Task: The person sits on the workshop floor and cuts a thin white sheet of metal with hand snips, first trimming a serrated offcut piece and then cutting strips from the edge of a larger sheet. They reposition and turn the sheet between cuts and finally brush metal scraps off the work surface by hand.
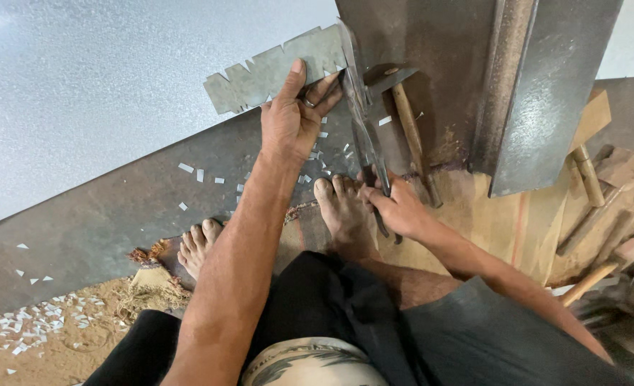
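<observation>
Left hand (288, 118) pressing notched grey metal strip (274, 71) flat, right hand (399, 207) closed around shears (365, 129) handles.

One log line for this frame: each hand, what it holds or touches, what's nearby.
left hand: pressing notched metal strip flat | right hand: gripping shears handles, blades at strip edge | nearby: hammer, metal offcuts
</observation>
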